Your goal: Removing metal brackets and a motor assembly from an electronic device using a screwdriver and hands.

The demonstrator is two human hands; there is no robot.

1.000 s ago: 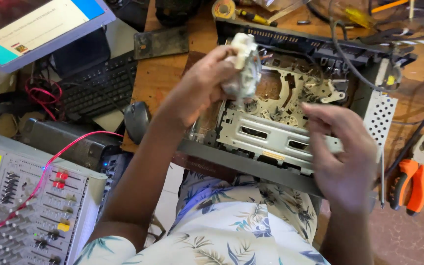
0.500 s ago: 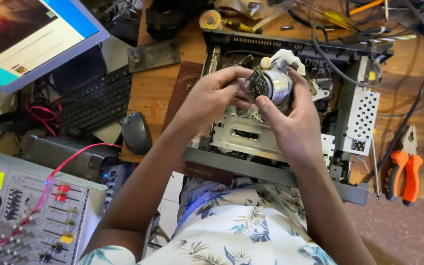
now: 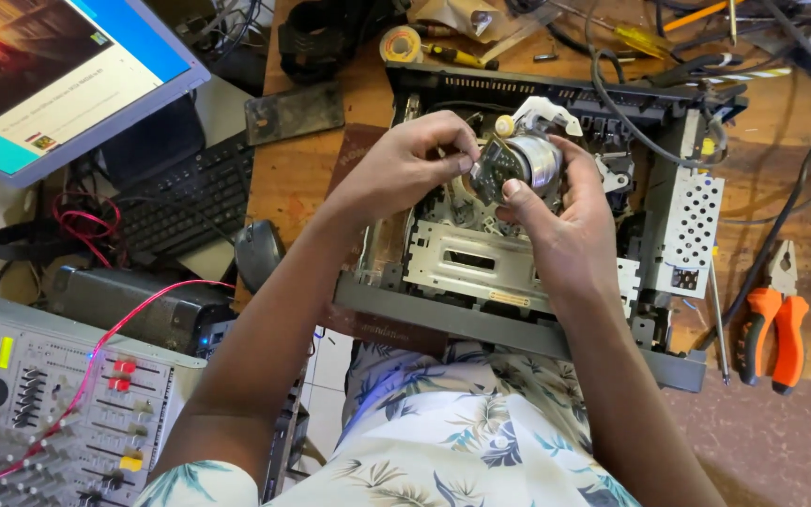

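Observation:
A shiny metal drum part (image 3: 523,160) with a dark round face is held above an opened grey player chassis (image 3: 518,319). My right hand (image 3: 565,225) wraps its fingers around the drum from below and behind. My left hand (image 3: 405,164) pinches the drum's left edge with fingertips. A white plastic piece (image 3: 546,111) sticks up behind the drum. The chassis lies on a wooden table (image 3: 302,178), its metal mechanism plate (image 3: 481,263) showing under my hands.
Orange-handled pliers (image 3: 773,324) lie right of the chassis. A mouse (image 3: 257,253), black keyboard (image 3: 180,202) and a lit monitor (image 3: 58,75) are to the left. A grey mixing console (image 3: 49,413) with a red wire sits at lower left. Cables, a tape roll (image 3: 400,43) and screwdrivers crowd the far edge.
A second ago my left hand held a white cloth over the chassis and my right hand rested on its front. Both hands have since come together on the drum part, lifted above the mechanism.

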